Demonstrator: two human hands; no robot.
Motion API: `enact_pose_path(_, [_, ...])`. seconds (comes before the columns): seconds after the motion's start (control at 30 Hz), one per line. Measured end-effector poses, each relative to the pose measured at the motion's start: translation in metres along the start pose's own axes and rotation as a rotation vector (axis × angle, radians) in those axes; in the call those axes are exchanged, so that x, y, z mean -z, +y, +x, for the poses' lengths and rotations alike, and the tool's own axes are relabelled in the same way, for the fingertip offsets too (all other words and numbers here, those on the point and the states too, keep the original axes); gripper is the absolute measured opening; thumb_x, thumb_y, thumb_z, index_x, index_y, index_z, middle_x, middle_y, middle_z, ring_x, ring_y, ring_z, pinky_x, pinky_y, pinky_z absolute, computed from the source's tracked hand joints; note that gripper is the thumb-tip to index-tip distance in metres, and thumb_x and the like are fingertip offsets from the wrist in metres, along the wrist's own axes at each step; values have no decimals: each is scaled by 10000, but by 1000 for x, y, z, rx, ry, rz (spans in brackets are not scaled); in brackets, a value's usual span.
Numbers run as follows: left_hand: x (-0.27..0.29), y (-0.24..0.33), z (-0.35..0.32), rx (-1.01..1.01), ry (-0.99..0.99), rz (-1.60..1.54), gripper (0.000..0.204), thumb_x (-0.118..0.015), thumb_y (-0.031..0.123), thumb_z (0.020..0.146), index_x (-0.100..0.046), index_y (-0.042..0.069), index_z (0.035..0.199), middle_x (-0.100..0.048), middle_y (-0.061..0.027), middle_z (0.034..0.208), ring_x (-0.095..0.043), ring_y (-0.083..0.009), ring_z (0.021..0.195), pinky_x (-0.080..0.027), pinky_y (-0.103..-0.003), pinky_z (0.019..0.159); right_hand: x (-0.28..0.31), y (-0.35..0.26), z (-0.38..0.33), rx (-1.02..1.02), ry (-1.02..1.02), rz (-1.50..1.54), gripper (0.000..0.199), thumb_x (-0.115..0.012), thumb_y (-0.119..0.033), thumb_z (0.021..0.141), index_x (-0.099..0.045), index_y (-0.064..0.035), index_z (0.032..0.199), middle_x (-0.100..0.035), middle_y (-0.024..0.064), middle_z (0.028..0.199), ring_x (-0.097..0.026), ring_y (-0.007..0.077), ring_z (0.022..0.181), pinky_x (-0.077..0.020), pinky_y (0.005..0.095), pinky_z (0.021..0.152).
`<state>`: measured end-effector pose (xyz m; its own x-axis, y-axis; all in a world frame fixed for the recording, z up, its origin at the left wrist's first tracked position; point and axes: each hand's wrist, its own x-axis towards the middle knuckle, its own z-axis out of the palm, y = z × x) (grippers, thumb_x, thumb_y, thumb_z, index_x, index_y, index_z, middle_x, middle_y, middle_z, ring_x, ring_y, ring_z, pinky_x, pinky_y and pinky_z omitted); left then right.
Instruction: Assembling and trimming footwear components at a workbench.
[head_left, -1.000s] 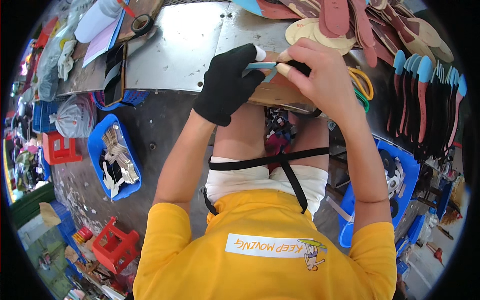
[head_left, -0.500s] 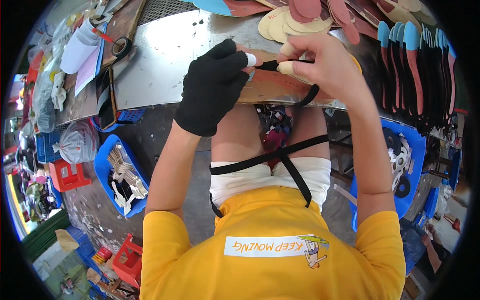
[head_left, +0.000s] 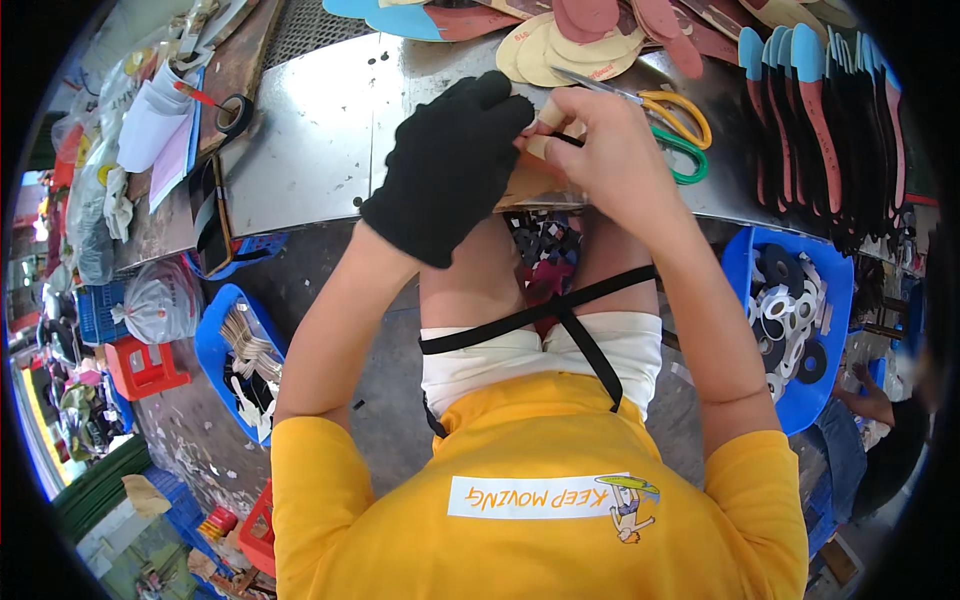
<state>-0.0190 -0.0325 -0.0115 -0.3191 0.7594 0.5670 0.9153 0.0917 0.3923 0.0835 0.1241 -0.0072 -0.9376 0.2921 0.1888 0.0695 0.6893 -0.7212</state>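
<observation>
My left hand [head_left: 455, 160], in a black glove, is closed over the near edge of the metal worktop, its fingertips meeting those of my right. My bare right hand [head_left: 615, 150] has pale tape on its fingertips and pinches a narrow black strip [head_left: 570, 140]. Only a short bit of the strip shows; the rest is hidden by fingers. Beneath both hands lies a reddish-brown insole piece [head_left: 540, 187], mostly covered. Scissors [head_left: 680, 112] with one yellow and one green handle rest just right of my right hand.
Cream and red insole pieces [head_left: 570, 50] are piled at the back. Several blue-tipped insoles with black edging [head_left: 815, 110] hang over the right edge. Blue bins [head_left: 735, 290] [head_left: 215, 345] stand on either side of my legs. Black tape [head_left: 234, 117] lies at left.
My hands have drawn together, shortening the strip visible between them. The strip's loose end no longer hangs below my right hand. The scissors have come into sight beside it.
</observation>
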Motion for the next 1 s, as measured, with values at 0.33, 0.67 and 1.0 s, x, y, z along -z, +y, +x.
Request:
enact_pose_path(0.33, [-4,3,5,38,-158,58,286,-659,15,704,-683,128,966,-604,-82,931,-621,-297,818,-504,-375,673,21,9,-18,-111,-17,-6,145,-733,-102,726,-694,2,819,-606,79,705,-574,161,592,-455,292,565])
enact_pose_path(0.67, [-13,12,11,-9,-192,127,278,-703,82,679,-682,111,955,-565,-96,913,-600,-298,852,-502,-388,685,28,3,-37,-29,-30,-385,107,-673,-104,749,-649,-53,839,-604,132,843,-618,345,839,-489,447,715])
enact_pose_path(1.0, [-31,26,32,-23,-292,-31,179,-704,116,704,-638,63,862,-591,-110,809,-596,-322,726,-473,-381,622,89,33,-26,-164,-216,117,223,-742,-112,673,-698,-10,867,-628,99,661,-615,212,621,-470,316,617])
